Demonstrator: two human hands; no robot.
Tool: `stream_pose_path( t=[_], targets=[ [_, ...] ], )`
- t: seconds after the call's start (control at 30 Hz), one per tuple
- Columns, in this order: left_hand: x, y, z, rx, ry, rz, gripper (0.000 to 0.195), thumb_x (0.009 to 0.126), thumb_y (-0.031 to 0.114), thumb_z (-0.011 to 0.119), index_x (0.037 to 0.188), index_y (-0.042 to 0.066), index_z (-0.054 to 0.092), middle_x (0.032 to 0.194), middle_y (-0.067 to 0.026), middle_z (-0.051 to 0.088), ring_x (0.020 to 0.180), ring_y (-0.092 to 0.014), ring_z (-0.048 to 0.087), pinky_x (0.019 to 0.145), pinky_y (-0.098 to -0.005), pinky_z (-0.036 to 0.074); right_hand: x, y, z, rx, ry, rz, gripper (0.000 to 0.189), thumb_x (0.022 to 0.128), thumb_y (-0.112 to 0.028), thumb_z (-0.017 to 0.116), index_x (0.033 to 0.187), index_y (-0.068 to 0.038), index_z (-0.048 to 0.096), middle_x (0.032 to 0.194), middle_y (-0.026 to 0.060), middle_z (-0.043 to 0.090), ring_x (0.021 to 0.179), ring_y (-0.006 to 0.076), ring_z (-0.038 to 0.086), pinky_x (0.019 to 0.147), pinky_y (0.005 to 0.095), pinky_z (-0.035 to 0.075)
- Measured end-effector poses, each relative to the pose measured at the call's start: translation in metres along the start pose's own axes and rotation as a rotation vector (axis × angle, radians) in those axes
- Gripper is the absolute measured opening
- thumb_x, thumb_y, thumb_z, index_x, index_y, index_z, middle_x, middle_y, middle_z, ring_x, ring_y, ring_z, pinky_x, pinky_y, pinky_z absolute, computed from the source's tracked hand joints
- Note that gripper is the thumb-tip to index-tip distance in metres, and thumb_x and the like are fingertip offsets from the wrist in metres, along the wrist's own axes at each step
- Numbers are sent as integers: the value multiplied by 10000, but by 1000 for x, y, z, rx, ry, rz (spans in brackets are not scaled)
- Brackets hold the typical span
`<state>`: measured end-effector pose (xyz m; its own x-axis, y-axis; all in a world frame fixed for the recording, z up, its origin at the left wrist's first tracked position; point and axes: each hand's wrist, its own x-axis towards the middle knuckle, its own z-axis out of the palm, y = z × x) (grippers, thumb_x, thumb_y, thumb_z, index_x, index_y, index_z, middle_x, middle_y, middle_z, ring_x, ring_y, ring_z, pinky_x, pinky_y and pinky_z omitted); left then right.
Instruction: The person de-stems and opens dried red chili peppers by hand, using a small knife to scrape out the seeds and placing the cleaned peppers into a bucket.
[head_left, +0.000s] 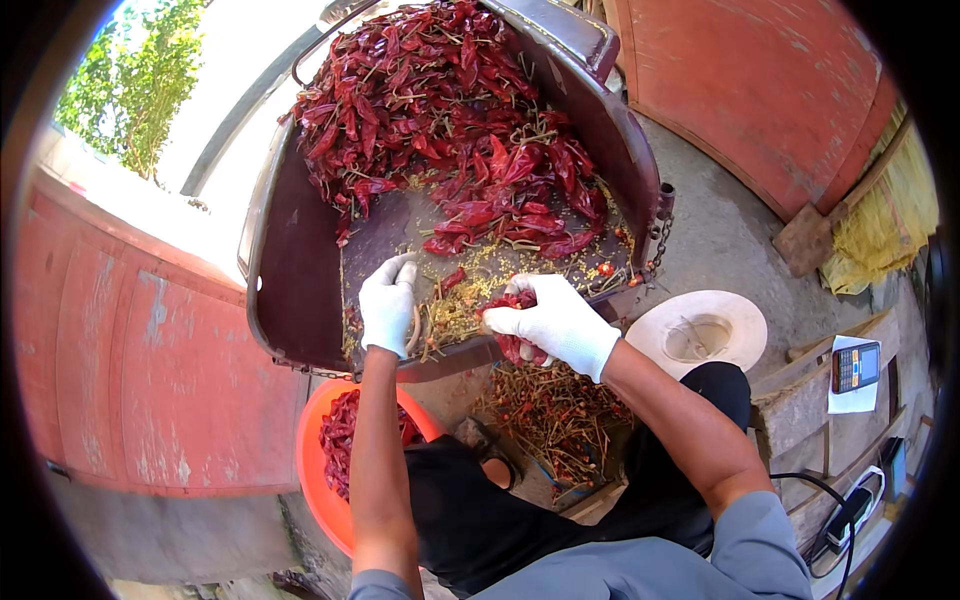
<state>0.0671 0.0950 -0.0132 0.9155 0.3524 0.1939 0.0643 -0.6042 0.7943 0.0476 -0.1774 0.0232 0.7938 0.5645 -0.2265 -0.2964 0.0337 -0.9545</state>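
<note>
A heap of dried red chili peppers (427, 97) fills the back of a dark metal cart bed (386, 221), and a smaller group lies nearer on its right. My right hand (566, 322), in a white knit glove, grips several red chili peppers (510, 304) above the bed's front edge. My left hand (388, 304), gloved too, hovers over the front left of the bed. Its thumb and forefinger are close together; whether anything is between them cannot be seen. Pale yellow seeds (480, 296) and bits of stem are scattered between my hands.
An orange plastic basin (309, 442) with red chili peppers stands below my left forearm. Stems and scraps (555, 420) are heaped on the ground between my legs. At right are a straw-coloured hat (697, 335) and a wooden bench (799, 424) bearing a keypad phone (856, 367). A chain (661, 244) hangs at the cart's corner.
</note>
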Motion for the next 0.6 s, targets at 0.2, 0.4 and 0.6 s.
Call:
stream_pose_path(
  t=[0.2,0.4,0.6],
  targets=[
    [26,10,47,606,-179,303,311,861,217,703,1165,150,704,999,-119,712,931,-313,683,818,-401,533,4,3,-3,-146,-17,-41,302,838,-168,709,1070,9,630,743,86,651,601,125,614,562,301,502],
    [40,0,71,868,-77,311,235,858,298,696,1036,147,720,979,-110,700,918,-321,681,812,-422,536,14,19,-4,-359,45,-233,211,879,-90,619,1070,-28,685,700,34,635,579,91,583,560,267,492],
    [17,14,42,466,53,166,217,883,240,697,1034,85,720,983,-124,717,865,-262,697,792,-367,537,18,18,-5,-406,192,-187,248,841,-175,713,1044,-34,689,769,75,673,643,144,630,642,311,525]
  ],
)
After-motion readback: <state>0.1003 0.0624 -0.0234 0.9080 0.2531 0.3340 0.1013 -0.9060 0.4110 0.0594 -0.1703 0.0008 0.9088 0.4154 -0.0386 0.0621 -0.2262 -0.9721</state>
